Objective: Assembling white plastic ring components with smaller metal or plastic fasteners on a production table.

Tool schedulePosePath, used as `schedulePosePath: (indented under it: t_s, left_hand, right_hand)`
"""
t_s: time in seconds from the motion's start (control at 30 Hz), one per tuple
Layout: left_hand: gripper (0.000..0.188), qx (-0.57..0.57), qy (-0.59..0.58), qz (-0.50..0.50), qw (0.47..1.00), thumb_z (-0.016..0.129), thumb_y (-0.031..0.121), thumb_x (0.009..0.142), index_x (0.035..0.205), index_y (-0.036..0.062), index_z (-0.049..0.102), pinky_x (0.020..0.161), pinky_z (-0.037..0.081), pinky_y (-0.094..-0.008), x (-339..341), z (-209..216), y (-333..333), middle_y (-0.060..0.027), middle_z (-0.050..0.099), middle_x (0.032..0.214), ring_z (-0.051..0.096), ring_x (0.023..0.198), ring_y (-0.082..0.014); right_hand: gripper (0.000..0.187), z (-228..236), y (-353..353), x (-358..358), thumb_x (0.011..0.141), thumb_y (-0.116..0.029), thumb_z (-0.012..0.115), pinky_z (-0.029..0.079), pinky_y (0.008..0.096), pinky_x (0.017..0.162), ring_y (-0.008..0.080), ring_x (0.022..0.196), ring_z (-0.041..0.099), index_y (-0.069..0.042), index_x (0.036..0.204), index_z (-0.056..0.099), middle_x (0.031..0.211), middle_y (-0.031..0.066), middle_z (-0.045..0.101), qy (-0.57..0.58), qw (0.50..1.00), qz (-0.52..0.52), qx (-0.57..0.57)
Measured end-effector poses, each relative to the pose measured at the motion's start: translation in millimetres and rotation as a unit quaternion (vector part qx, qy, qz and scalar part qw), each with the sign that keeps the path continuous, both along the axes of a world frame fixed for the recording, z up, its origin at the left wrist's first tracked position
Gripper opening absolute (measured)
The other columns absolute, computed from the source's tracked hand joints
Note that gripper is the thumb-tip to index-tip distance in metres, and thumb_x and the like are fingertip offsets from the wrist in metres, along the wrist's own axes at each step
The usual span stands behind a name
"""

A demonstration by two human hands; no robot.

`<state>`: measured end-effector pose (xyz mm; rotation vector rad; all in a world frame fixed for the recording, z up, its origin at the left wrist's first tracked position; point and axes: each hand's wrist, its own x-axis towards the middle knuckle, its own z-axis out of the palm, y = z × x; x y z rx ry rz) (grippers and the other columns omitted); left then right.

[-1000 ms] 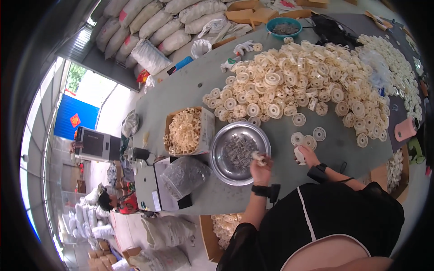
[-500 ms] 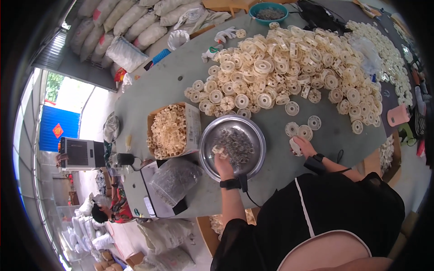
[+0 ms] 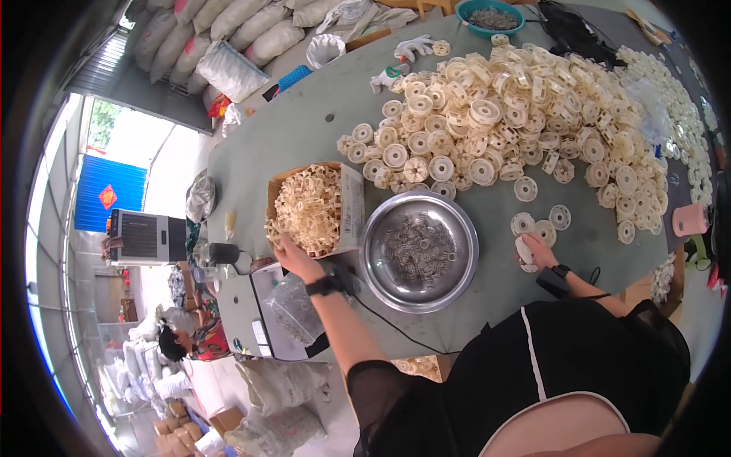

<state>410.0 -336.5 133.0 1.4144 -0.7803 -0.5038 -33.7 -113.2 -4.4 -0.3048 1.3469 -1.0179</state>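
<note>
At the near-left corner of a cardboard box heaped with small cream plastic parts is my left hand. Its fingertips reach the edge of the heap, and their grip is hidden. To the right of that box stands a steel bowl with small grey metal pieces inside. My right hand is closed round a pale plastic disc, held tilted just above the table. Beside it lie a few flat ring-like wheels.
A large heap of cream plastic wheels covers the far table. A teal basin and white gloves lie beyond. A clear plastic bag sits near the left edge; a pink container stands right. Another person is at left.
My left hand has moved left from over the steel bowl to the box of cream parts. My right hand stays by the loose wheels, still gripping a disc. The view has shifted slightly.
</note>
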Motion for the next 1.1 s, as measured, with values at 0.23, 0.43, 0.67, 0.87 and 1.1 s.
schedulePosePath:
  t_s: [0.23,0.43,0.67,0.87,1.1]
  left_hand:
    - [0.021,0.163,0.050,-0.068,0.983,0.059,0.015,0.074,0.088,0.0024,0.051,0.050,0.042,-0.0311,90,-49,-70,-0.0066,0.054,0.077,0.052,0.061,-0.0188]
    - [0.032,-0.013,0.055,-0.127,0.990,0.051,0.013,0.079,0.106,-0.0049,0.046,0.076,0.044,-0.0382,28,-40,-27,-0.0185,0.051,0.103,0.052,0.087,-0.0285]
    - [0.032,0.062,-0.161,-0.148,0.974,0.048,0.009,0.083,0.110,-0.0079,0.044,0.088,0.037,-0.0348,-116,-51,116,-0.0185,0.047,0.109,0.047,0.099,-0.0255]
    - [0.029,0.164,-0.064,-0.216,0.961,0.047,0.003,0.080,0.107,-0.0056,0.047,0.087,0.036,-0.0342,-187,-109,221,-0.0149,0.048,0.111,0.047,0.099,-0.0240]
    - [0.022,0.201,-0.103,-0.319,0.921,0.049,0.003,0.080,0.100,-0.0035,0.052,0.084,0.039,-0.0293,-233,-106,264,-0.0122,0.052,0.104,0.050,0.096,-0.0186]
  right_hand:
    - [0.033,19,4,-13,0.086,-0.031,0.047,0.045,0.0243,0.047,0.0119,0.064,0.056,-0.005,0.105,0.051,0.078,0.0022,0.053,0.028,0.998,-0.055,0.020]
    - [0.051,38,4,-40,0.070,-0.031,0.063,0.033,0.0404,0.091,0.0322,0.104,0.045,-0.003,0.110,0.049,0.110,0.0179,0.049,0.562,0.795,0.117,-0.196]
    - [0.057,31,-25,-78,0.067,-0.033,0.065,0.031,0.0422,0.093,0.0351,0.110,0.039,-0.006,0.113,0.046,0.117,0.0173,0.045,0.682,0.702,0.066,-0.193]
    - [0.063,-5,-76,-146,0.064,-0.030,0.067,0.034,0.0422,0.091,0.0339,0.113,0.037,-0.009,0.118,0.042,0.124,0.0158,0.039,0.679,0.733,-0.011,-0.038]
    - [0.061,-22,-81,-178,0.062,-0.019,0.065,0.039,0.0401,0.086,0.0329,0.105,0.043,-0.009,0.117,0.042,0.109,0.0169,0.046,0.597,0.801,0.022,0.043]
